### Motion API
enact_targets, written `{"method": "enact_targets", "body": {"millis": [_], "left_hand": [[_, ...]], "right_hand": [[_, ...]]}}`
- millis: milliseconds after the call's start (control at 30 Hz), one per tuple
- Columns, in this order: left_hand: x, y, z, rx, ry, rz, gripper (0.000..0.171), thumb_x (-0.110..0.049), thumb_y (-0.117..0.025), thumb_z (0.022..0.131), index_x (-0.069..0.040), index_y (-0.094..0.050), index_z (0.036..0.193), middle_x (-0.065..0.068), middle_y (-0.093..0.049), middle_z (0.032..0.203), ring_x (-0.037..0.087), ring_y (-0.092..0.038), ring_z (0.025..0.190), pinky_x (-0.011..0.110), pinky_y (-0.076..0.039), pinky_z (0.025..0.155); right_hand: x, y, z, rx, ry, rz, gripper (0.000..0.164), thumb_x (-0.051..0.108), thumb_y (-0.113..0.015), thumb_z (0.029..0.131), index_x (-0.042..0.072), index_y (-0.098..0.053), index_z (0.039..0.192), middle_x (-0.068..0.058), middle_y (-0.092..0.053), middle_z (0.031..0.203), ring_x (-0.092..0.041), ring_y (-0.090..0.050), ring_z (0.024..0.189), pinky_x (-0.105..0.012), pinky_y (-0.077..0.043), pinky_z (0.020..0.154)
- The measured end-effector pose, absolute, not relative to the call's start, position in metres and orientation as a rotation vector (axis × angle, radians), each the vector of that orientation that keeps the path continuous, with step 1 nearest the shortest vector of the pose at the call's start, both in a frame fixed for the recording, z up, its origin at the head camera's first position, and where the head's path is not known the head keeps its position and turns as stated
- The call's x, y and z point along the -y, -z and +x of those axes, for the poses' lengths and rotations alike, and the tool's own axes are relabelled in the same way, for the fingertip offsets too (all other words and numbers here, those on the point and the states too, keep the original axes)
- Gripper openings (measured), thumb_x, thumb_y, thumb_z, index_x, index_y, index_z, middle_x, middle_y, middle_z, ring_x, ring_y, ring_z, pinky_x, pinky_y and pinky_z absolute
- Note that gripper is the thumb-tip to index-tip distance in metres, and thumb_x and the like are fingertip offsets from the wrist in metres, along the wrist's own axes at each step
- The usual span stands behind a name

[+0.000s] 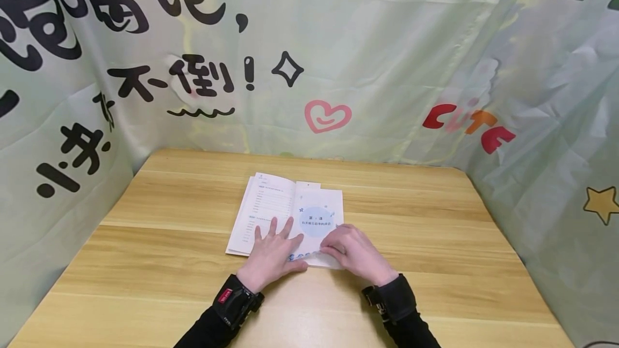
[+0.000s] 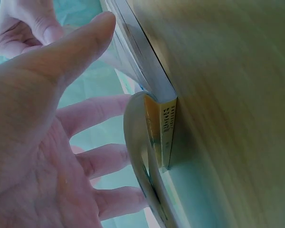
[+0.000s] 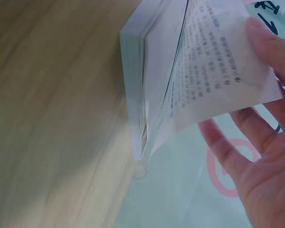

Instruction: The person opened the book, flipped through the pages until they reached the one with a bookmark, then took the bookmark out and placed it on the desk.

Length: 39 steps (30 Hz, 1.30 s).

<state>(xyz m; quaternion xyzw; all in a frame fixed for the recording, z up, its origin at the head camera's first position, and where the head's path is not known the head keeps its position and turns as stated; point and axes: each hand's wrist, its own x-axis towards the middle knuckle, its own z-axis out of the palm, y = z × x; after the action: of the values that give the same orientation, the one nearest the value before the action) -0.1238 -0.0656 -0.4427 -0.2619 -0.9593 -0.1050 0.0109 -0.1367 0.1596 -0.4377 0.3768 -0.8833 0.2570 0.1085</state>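
An open book (image 1: 271, 192) lies on the table with its spine edge toward me; its right-hand leaf (image 1: 319, 200) carries a pale blue circle with printed text. My left hand (image 1: 272, 255) rests spread across the left page and the middle fold, its fingers (image 2: 104, 159) straight against the curved pages. At the lower right corner, my right hand (image 1: 358, 250) pinches the page (image 3: 213, 61) between thumb and fingers. That page is lifted off the thick block of pages (image 3: 135, 85), and printed lines show on its underside.
The wooden table (image 1: 435, 230) extends round the book on all sides. Behind it hangs a pale green cloth (image 1: 377, 58) with dark lettering, a pink heart (image 1: 328, 117) and coloured letters. A thin dark cord (image 1: 599, 343) shows at the bottom right corner.
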Motion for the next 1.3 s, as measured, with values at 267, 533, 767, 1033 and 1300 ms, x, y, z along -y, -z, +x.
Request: {"method": "enact_targets", "body": {"millis": [267,533,767,1033,1300], "left_hand": [[0.0641,0.4454,-0.124,2.991,0.314,-0.773,0.053,-0.05,-0.059,0.088,-0.018,-0.061,0.13,0.02,-0.041,0.147,0.053,-0.031,0.128,0.078,-0.027,0.093],[0.0623,0.4457,-0.1244,2.985,0.285,-0.762,0.042,-0.038,-0.057,0.092,-0.018,-0.062,0.129,0.018,-0.043,0.146,0.052,-0.033,0.128,0.078,-0.028,0.093],[0.0621,0.4456,-0.1248,2.954,0.248,-0.763,0.041,-0.034,-0.059,0.092,-0.018,-0.061,0.129,0.018,-0.045,0.145,0.051,-0.035,0.127,0.077,-0.031,0.092],[0.0619,0.4467,-0.1251,2.942,0.232,-0.77,0.041,-0.033,-0.059,0.092,-0.017,-0.061,0.129,0.016,-0.045,0.145,0.049,-0.035,0.128,0.076,-0.03,0.094],[0.0636,0.4469,-0.1232,2.972,0.27,-0.817,0.044,-0.033,-0.057,0.093,-0.014,-0.057,0.134,0.017,-0.041,0.148,0.05,-0.03,0.131,0.076,-0.027,0.096]], "right_hand": [[-0.1578,0.4357,-0.1383,2.413,-0.817,1.081,0.006,0.012,-0.077,0.077,0.013,-0.074,0.082,0.005,-0.072,0.081,-0.01,-0.062,0.081,-0.039,-0.054,0.08],[-0.1588,0.4366,-0.1411,2.263,-0.869,1.053,0.018,0.006,-0.077,0.076,0.007,-0.074,0.094,-0.004,-0.071,0.096,-0.019,-0.062,0.094,-0.041,-0.056,0.082],[-0.1587,0.4361,-0.1401,2.282,-0.88,1.018,0.029,0.008,-0.077,0.077,0.004,-0.071,0.105,-0.009,-0.067,0.108,-0.022,-0.059,0.102,-0.043,-0.055,0.085],[-0.1578,0.4352,-0.1403,2.304,-0.879,0.994,0.037,0.007,-0.075,0.079,0.002,-0.067,0.115,-0.013,-0.06,0.121,-0.026,-0.052,0.114,-0.047,-0.05,0.093],[-0.1571,0.4415,-0.1389,2.342,-0.876,1.038,0.028,0.005,-0.074,0.079,0.004,-0.07,0.107,-0.008,-0.066,0.113,-0.022,-0.056,0.109,-0.046,-0.051,0.091]]}}
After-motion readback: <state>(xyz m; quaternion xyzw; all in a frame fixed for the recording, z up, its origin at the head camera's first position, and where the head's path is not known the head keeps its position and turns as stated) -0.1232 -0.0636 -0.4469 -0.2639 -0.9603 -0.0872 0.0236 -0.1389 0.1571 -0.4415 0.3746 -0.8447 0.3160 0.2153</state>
